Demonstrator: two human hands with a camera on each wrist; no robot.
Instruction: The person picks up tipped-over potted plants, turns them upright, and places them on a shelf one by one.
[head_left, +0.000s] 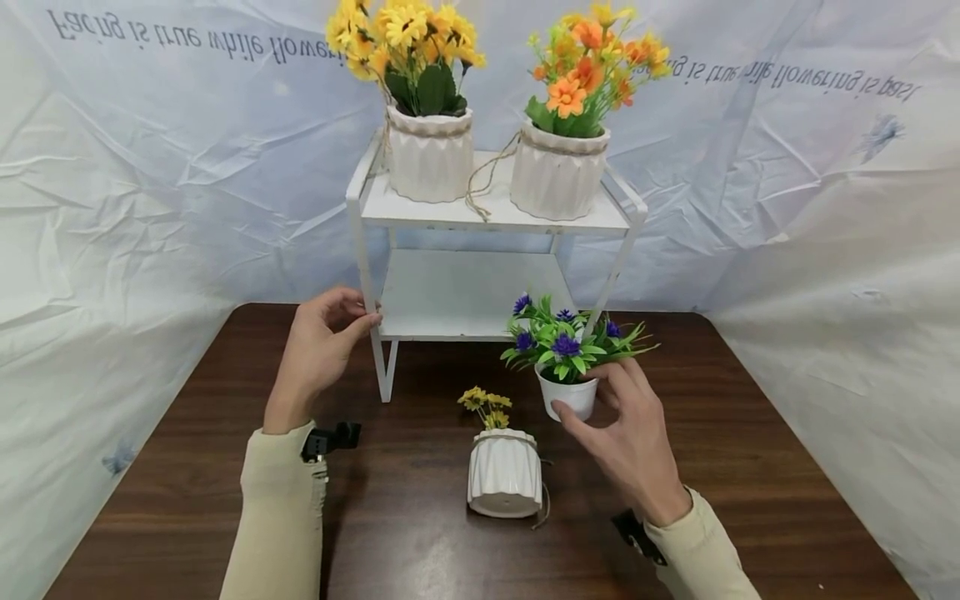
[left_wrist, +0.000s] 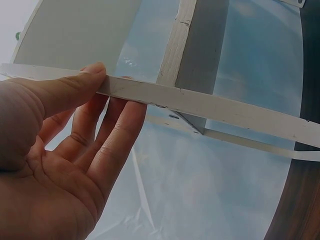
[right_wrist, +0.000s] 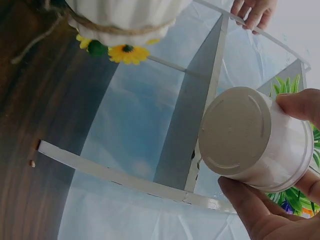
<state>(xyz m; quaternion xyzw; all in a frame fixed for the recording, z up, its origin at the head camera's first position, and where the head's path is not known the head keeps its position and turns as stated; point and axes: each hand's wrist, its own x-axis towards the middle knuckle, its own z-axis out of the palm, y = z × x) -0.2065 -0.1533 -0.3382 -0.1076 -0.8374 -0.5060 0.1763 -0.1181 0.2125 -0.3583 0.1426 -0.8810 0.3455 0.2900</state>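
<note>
My left hand [head_left: 321,346] grips the front left leg of a white two-tier shelf [head_left: 480,215], thumb in front and fingers behind, as the left wrist view shows. In my right hand [head_left: 633,421] is a small white pot [head_left: 567,398] with purple flowers and green leaves [head_left: 558,343], pinched between thumb and fingers. It is raised by the shelf's front right leg, its leaves overlapping the lower tier [head_left: 465,292] in the head view. The pot's plain round base [right_wrist: 237,132] faces the right wrist camera.
Two ribbed white pots, one with yellow flowers [head_left: 431,158] and one with orange flowers [head_left: 558,175], stand on the top tier. A third ribbed pot [head_left: 506,475] with yellow flowers lies on its side on the brown wooden table [head_left: 405,500]. Printed cloth [head_left: 225,150] hangs behind.
</note>
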